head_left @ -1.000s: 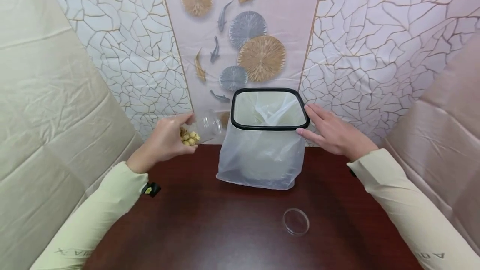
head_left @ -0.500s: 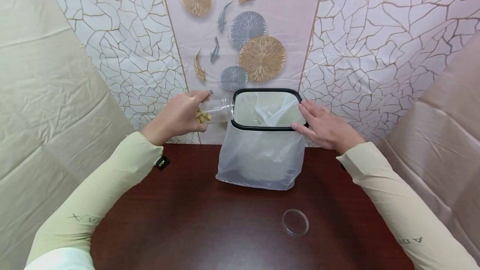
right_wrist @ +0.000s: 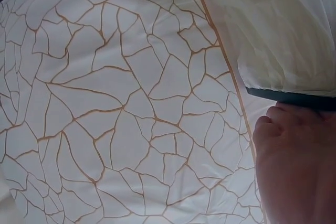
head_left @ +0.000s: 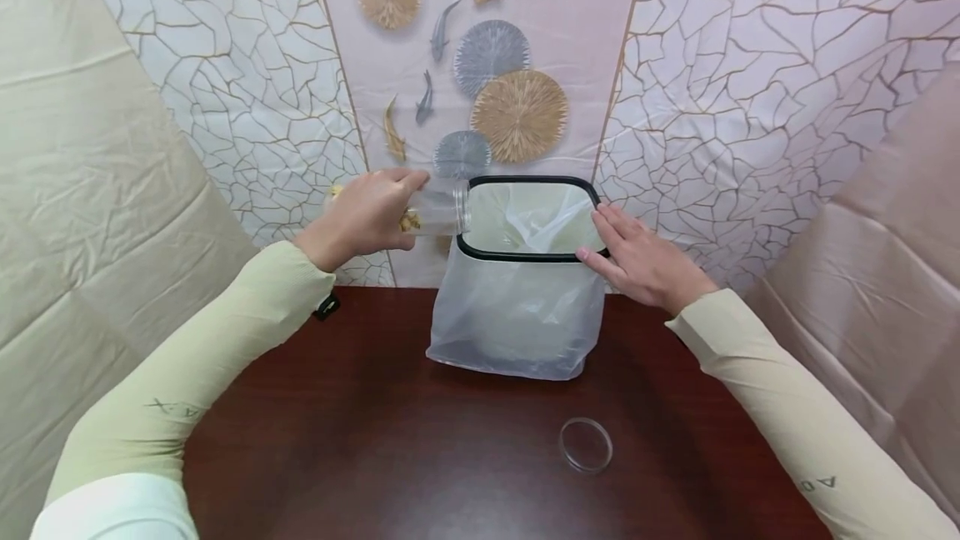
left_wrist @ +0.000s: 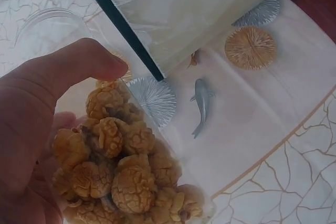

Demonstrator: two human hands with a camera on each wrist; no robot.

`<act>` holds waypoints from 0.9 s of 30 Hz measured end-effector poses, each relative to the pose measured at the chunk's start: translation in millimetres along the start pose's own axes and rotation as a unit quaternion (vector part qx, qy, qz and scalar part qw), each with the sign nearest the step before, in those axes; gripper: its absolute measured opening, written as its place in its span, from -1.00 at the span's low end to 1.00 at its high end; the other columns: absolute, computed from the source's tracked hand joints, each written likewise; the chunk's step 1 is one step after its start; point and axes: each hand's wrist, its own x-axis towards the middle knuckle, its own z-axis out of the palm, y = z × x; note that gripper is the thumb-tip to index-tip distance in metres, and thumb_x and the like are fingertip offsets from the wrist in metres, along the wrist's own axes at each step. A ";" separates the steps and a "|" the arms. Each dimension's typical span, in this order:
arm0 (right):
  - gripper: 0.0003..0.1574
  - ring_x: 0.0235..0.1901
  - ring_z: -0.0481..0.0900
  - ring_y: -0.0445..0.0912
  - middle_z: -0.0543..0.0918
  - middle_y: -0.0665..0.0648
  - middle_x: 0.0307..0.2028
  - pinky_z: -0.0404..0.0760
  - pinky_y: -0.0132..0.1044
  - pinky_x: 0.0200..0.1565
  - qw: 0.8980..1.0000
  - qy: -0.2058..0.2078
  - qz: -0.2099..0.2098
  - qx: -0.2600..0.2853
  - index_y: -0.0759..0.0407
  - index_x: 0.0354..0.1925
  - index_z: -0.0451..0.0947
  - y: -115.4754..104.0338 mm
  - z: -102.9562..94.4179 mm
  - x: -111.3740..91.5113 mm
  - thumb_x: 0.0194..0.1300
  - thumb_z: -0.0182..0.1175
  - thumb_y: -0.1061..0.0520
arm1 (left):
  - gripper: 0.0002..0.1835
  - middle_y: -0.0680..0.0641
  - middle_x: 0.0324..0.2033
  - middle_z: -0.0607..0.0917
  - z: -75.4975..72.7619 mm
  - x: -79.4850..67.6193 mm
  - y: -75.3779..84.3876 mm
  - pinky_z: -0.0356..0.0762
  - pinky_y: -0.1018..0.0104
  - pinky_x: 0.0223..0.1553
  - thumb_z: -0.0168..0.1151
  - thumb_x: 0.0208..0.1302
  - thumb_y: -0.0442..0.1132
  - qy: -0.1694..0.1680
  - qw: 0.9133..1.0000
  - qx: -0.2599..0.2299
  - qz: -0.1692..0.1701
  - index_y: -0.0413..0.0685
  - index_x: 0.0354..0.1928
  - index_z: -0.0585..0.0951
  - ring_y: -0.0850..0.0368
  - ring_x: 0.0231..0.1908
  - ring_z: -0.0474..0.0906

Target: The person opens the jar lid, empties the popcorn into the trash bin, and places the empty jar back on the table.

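My left hand (head_left: pixel 363 215) grips a clear plastic jar (head_left: pixel 438 208) tipped onto its side, its open mouth right at the left rim of the bin. Yellow-brown popcorn (left_wrist: pixel 128 174) fills the jar's bottom end, seen large in the left wrist view. The bin (head_left: pixel 521 257) has a black rim and a translucent white liner bag (head_left: pixel 517 319) hanging over its outside. On the bin's right rim rest the fairly straight fingers of my right hand (head_left: pixel 641 257), thumb toward the front corner. In the right wrist view, its fingertips meet the black rim (right_wrist: pixel 289 98).
A round clear lid (head_left: pixel 586 445) lies on the dark red-brown table (head_left: pixel 420 440) in front of the bin. Behind stands a patterned cloth backdrop (head_left: pixel 720 132), and beige fabric walls (head_left: pixel 112 215) flank both sides.
My left hand has carried the jar up and rightward to the bin's rim, levelling it so the mouth faces the opening. My right hand has shifted slightly left along the rim.
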 end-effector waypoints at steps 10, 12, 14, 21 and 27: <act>0.06 0.68 -0.10 0.29 -0.03 0.41 0.67 0.00 0.25 0.63 1.000 0.000 0.009 0.004 0.34 0.67 -0.10 2.6 1.9 -1.5 0.65 -0.24 -0.39 | -0.39 -0.19 -0.14 0.73 17.7 37.8 14.1 0.71 -0.15 -0.04 0.64 -0.04 -0.21 0.035 0.994 0.065 0.080 -0.18 0.00 0.49 -0.28 -0.07 0.72; 0.07 0.68 -0.11 0.29 -0.05 0.40 0.68 0.00 0.25 0.63 1.000 -0.003 0.011 0.004 0.32 0.68 -0.11 2.2 2.7 -1.4 0.64 -0.25 -0.41 | -0.40 -0.20 -0.13 0.74 22.3 43.4 15.4 0.71 -0.14 0.03 0.64 -0.04 -0.24 0.042 0.990 0.089 0.096 -0.20 0.01 0.51 -0.27 -0.06 0.73; 0.08 0.69 -0.12 0.28 -0.07 0.39 0.68 0.00 0.25 0.63 1.000 -0.004 0.014 0.004 0.31 0.68 -0.13 1.8 3.7 -1.2 0.64 -0.26 -0.42 | -0.41 -0.21 -0.12 0.75 27.1 48.1 16.4 0.70 -0.11 0.06 0.62 -0.06 -0.28 0.044 0.986 0.116 0.113 -0.23 0.01 0.52 -0.26 -0.05 0.74; 0.09 0.69 -0.12 0.26 -0.08 0.37 0.69 0.00 0.24 0.63 1.000 0.001 0.019 0.009 0.29 0.69 -0.14 1.6 7.1 -0.6 0.63 -0.28 -0.44 | -0.55 -0.25 -0.02 0.76 36.2 58.7 23.3 0.64 -0.01 0.25 0.35 0.14 -0.51 0.054 0.963 0.200 0.169 -0.32 0.12 0.57 -0.19 0.03 0.74; 0.10 0.69 -0.10 0.26 -0.07 0.36 0.69 0.03 0.25 0.62 1.000 0.010 0.022 0.010 0.29 0.68 -0.11 2.1 7.1 -0.8 0.62 -0.27 -0.45 | -0.76 -0.16 -0.18 0.77 39.3 66.5 27.5 0.67 0.10 0.11 0.00 0.48 -0.56 0.117 0.926 0.274 0.231 -0.28 -0.01 0.63 -0.10 -0.10 0.75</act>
